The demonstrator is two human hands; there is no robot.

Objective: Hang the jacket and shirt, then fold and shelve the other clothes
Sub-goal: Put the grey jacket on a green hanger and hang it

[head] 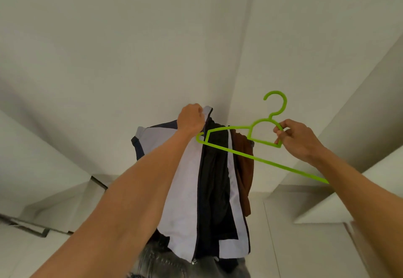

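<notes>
A white and dark navy jacket (185,190) with a black lining hangs open in front of me, zip at its lower edge. My left hand (190,118) grips it by the collar and holds it up. My right hand (294,138) pinches a bright green plastic hanger (259,155) just below the hook. The hanger is tilted, and its left tip lies at the jacket's collar opening beside my left hand. A brown garment (245,168) hangs behind the jacket's right side. Grey jeans (161,262) show below the jacket's hem.
White walls and white cupboard panels (327,234) surround me on all sides. A dark metal rail or frame (28,227) runs along the lower left. A white ledge (340,203) juts out at the right.
</notes>
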